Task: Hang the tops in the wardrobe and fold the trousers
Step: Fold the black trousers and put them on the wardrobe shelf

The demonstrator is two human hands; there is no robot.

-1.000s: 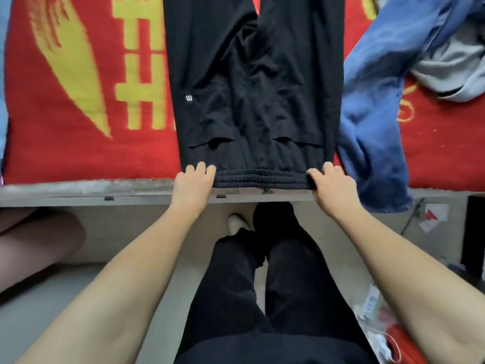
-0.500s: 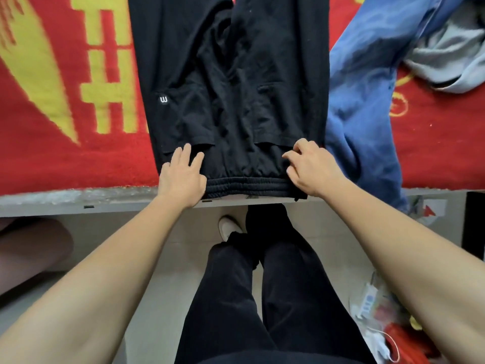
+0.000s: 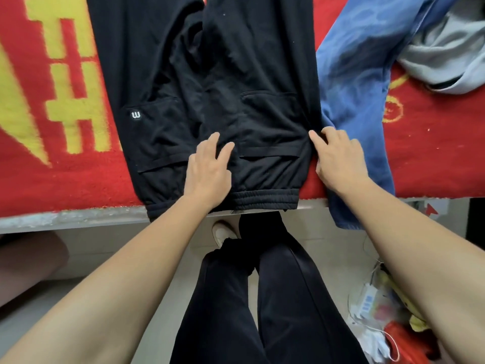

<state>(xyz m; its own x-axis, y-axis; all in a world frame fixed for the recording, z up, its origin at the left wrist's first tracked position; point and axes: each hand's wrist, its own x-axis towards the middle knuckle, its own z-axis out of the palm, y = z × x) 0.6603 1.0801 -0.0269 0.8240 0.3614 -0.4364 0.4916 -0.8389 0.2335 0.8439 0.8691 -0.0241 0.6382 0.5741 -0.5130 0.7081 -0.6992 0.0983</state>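
Note:
Black trousers lie flat on the red and yellow blanket, waistband at the near edge of the bed, legs running away from me. A small white logo shows near the left pocket. My left hand rests flat on the middle of the seat, fingers straight, just above the waistband. At the right side seam my right hand has its fingers curled on the trousers' edge.
Blue jeans lie right of the black trousers and hang over the bed edge. A grey garment is bunched at the far right. Below are my own black-trousered legs, a white shoe, and cables and bags on the floor at right.
My left hand slid from the left waistband corner to the middle of the seat. My right hand moved up along the right seam. The view shifted closer.

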